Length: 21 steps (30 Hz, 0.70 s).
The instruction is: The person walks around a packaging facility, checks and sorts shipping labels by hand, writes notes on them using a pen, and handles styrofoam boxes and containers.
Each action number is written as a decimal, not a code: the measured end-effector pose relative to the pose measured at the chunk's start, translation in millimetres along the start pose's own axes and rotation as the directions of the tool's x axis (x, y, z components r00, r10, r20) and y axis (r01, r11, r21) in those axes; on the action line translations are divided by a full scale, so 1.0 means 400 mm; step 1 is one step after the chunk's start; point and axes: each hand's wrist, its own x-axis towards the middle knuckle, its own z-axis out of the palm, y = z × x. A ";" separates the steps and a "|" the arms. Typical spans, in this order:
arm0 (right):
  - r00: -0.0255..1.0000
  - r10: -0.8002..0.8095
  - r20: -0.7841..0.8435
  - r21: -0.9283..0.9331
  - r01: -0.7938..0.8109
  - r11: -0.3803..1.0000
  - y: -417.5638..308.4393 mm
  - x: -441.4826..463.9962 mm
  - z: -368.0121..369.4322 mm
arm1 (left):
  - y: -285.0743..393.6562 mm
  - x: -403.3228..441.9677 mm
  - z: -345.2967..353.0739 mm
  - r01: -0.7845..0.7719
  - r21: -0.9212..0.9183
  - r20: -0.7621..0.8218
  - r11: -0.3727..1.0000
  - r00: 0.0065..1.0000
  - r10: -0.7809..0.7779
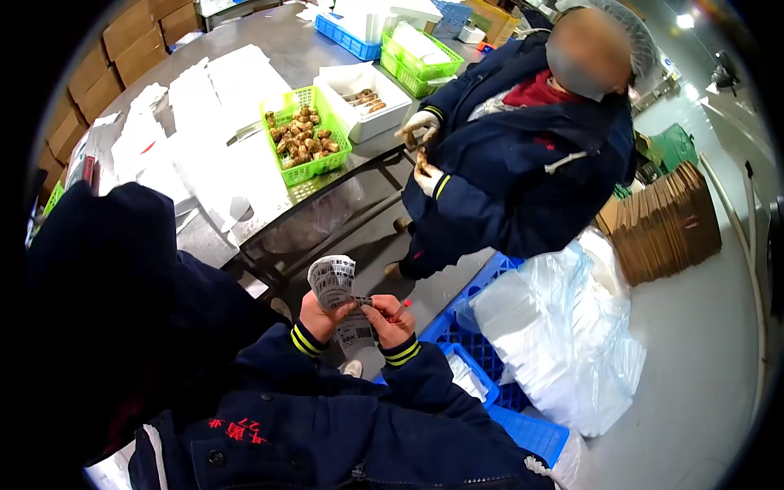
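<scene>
My left hand [319,317] is closed around a curled strip of printed labels [333,276] in front of my jacket. The strip is white with black text and barcodes, and its lower end hangs down between my hands with a square code on it. My right hand [389,321] pinches the strip's edge from the other side. A thin red-tipped object, like a pen [405,305], sticks out of my right fingers; most of it is hidden.
A metal table [245,37] holds a green basket of mushrooms [304,135], a white foam box [363,98] and paper sheets. A gloved co-worker [523,155] opposite holds a mushroom. Another dark jacket [106,286] is close left. Plastic bags [563,327] and flattened cartons [665,229] lie right.
</scene>
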 end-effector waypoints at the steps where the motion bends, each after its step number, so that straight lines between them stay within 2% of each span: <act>1: 1.000 0.003 0.011 0.001 -0.003 1.000 0.007 0.032 -0.007 | -0.008 0.029 0.008 0.012 -0.059 -0.022 0.998 1.000 -0.014; 4: 0.999 0.045 0.012 -0.042 -0.045 0.998 0.029 0.128 -0.018 | -0.019 0.125 0.018 0.056 -0.157 -0.085 0.986 0.994 -0.070; 6: 0.999 0.024 -0.041 -0.078 -0.027 0.997 0.046 0.211 -0.023 | -0.037 0.207 0.011 0.005 -0.117 -0.056 0.993 0.998 -0.012; 7: 0.996 0.082 -0.035 -0.051 -0.084 0.995 0.047 0.255 -0.025 | -0.037 0.259 0.008 0.031 -0.176 -0.047 0.984 0.998 -0.039; 8: 0.997 0.065 -0.027 -0.062 -0.067 0.996 0.052 0.298 -0.026 | -0.038 0.306 0.004 0.054 -0.236 -0.037 0.970 0.997 -0.065; 10: 0.996 0.041 -0.083 -0.083 -0.048 0.995 0.067 0.393 -0.020 | -0.043 0.405 -0.017 0.009 -0.241 -0.035 0.970 0.999 -0.017; 11: 0.996 0.018 -0.086 -0.167 -0.032 0.986 0.083 0.442 -0.019 | -0.050 0.451 -0.033 -0.024 -0.166 -0.033 0.986 0.999 0.019; 12: 0.992 0.074 -0.097 -0.169 -0.090 0.982 0.086 0.489 -0.009 | -0.061 0.488 -0.052 -0.050 -0.085 -0.034 0.995 0.998 0.047; 13: 0.996 0.041 -0.085 -0.187 -0.056 0.981 0.104 0.528 0.001 | -0.072 0.527 -0.067 -0.044 -0.166 -0.033 0.985 0.999 0.039; 14: 0.997 0.001 -0.074 -0.203 -0.016 0.979 0.116 0.576 0.014 | -0.079 0.565 -0.091 -0.055 -0.163 -0.049 0.985 0.998 0.048; 16: 0.994 0.097 -0.049 -0.138 -0.103 0.985 0.130 0.639 0.031 | -0.091 0.610 -0.128 0.032 -0.089 -0.027 0.995 0.999 -0.034; 17: 0.991 0.120 -0.064 -0.139 -0.128 0.982 0.160 0.652 0.032 | -0.108 0.618 -0.139 0.006 -0.030 -0.027 1.000 1.000 -0.007; 18: 0.998 0.028 -0.052 -0.153 -0.035 0.988 0.182 0.680 0.034 | -0.133 0.632 -0.152 0.012 -0.069 -0.009 0.998 1.000 -0.013; 20: 1.000 0.021 -0.015 -0.245 -0.024 0.969 0.214 0.726 0.017 | -0.167 0.646 -0.184 -0.042 0.072 -0.071 0.996 0.996 0.047; 21: 1.000 0.018 -0.009 -0.263 -0.020 0.964 0.223 0.751 0.006 | -0.206 0.645 -0.212 0.082 -0.061 -0.059 0.995 0.995 -0.086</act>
